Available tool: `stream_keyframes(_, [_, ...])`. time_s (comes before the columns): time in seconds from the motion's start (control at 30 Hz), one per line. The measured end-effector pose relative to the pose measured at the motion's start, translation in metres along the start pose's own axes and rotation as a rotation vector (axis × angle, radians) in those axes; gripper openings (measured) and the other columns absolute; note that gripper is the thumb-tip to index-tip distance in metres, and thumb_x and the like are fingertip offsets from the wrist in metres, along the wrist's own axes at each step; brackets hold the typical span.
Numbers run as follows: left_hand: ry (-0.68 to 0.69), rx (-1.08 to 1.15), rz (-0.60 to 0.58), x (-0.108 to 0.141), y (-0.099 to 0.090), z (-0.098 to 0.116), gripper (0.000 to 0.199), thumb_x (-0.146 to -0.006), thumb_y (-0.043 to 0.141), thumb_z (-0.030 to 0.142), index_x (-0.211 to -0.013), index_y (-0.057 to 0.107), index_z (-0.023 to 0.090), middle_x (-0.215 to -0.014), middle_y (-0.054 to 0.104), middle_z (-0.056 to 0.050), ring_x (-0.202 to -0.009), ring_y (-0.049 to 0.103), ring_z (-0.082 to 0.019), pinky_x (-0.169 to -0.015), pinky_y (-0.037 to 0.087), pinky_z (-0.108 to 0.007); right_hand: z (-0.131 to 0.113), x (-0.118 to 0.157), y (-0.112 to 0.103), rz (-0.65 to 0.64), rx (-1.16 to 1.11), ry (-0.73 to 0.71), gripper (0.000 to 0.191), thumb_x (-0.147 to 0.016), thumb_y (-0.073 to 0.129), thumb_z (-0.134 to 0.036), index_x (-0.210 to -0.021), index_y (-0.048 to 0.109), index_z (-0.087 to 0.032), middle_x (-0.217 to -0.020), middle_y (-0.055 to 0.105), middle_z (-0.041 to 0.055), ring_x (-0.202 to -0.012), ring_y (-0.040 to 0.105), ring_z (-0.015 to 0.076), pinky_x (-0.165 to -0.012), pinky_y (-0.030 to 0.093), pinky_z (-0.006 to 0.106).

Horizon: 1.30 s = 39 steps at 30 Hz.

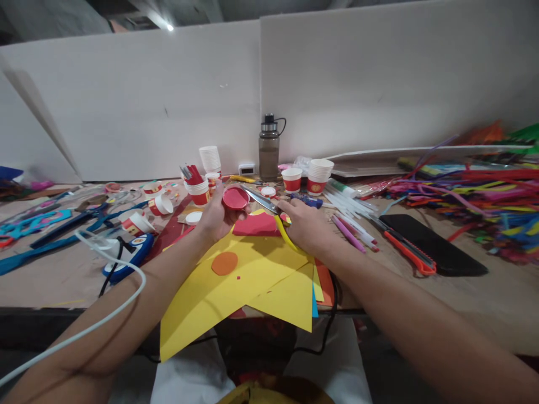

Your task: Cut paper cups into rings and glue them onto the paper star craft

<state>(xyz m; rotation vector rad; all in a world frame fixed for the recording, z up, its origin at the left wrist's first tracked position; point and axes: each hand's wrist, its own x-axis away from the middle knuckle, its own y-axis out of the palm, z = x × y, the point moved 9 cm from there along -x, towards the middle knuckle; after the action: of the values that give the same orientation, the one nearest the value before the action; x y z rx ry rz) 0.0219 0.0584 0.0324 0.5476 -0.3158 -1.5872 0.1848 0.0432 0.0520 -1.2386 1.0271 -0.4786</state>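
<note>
My left hand (215,214) is closed around a paper cup (236,198), tilted so that its round red face and thin white rim point toward me. Whether the red is a paper disc over the cup cannot be made out. In my right hand (306,223) is a pair of scissors (260,198) with yellow handles, the blade tips close to the cup's rim. Beneath both hands lie sheets of yellow paper (269,269), with a piece of red paper (257,224) and an orange paper circle (224,263) on top.
Paper cups (199,193) holding red sticks, a stack of cups (320,175) and a water bottle (268,148) stand behind. At right lie a box cutter (410,252), a black phone (438,244) and colourful pipe cleaners (475,196). A white cable (126,308) crosses my left arm.
</note>
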Motion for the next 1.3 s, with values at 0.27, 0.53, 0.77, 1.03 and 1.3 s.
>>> stream_keyframes(0.27, [-0.035, -0.019, -0.046, 0.001, 0.004, -0.008, 0.059, -0.087, 0.036, 0.067, -0.093, 0.06, 0.013, -0.072, 0.066, -0.008, -0.049, 0.058, -0.011, -0.04, 0.04, -0.02, -0.001, -0.001, 0.002, -0.019, 0.027, 0.007, 0.046, -0.085, 0.049, -0.025, -0.13, 0.053, -0.024, -0.118, 0.058, 0.011, -0.086, 0.062, 0.0212, -0.063, 0.04, 0.029])
stream_keyframes(0.53, [-0.059, -0.066, -0.079, 0.003, 0.007, -0.009, 0.061, -0.086, 0.035, 0.069, -0.093, 0.059, 0.013, -0.071, 0.066, -0.008, -0.046, 0.056, -0.011, -0.037, 0.037, -0.02, -0.002, 0.0, 0.003, 0.008, 0.025, -0.029, 0.044, -0.086, 0.049, -0.03, -0.13, 0.052, -0.024, -0.121, 0.059, 0.0098, -0.084, 0.063, 0.0213, -0.062, 0.039, 0.029])
stream_keyframes(0.77, [-0.086, -0.056, -0.057, 0.001, 0.004, -0.009, 0.059, -0.087, 0.032, 0.068, -0.085, 0.057, 0.014, -0.068, 0.066, -0.009, -0.043, 0.055, -0.011, -0.035, 0.035, -0.019, -0.003, 0.0, 0.002, -0.013, 0.007, -0.013, 0.043, -0.087, 0.051, -0.029, -0.129, 0.053, -0.023, -0.118, 0.061, 0.0106, -0.085, 0.063, 0.021, -0.065, 0.039, 0.028])
stream_keyframes(1.03, [-0.131, -0.102, -0.083, 0.001, 0.001, -0.005, 0.062, -0.087, 0.027, 0.07, -0.081, 0.055, 0.015, -0.064, 0.065, -0.008, -0.039, 0.052, -0.01, -0.031, 0.031, -0.017, -0.003, 0.0, 0.001, -0.006, -0.001, -0.042, 0.04, -0.086, 0.051, -0.027, -0.126, 0.056, -0.024, -0.114, 0.062, 0.009, -0.084, 0.063, 0.021, -0.064, 0.039, 0.029])
stream_keyframes(1.3, [-0.157, -0.167, -0.151, 0.001, 0.001, -0.013, 0.067, -0.086, 0.024, 0.072, -0.08, 0.058, 0.014, -0.063, 0.065, -0.009, -0.037, 0.052, -0.01, -0.029, 0.03, -0.017, -0.004, -0.001, 0.001, 0.008, 0.014, -0.054, 0.041, -0.086, 0.049, -0.025, -0.126, 0.056, -0.026, -0.119, 0.059, 0.0091, -0.083, 0.062, 0.0192, -0.063, 0.039, 0.028])
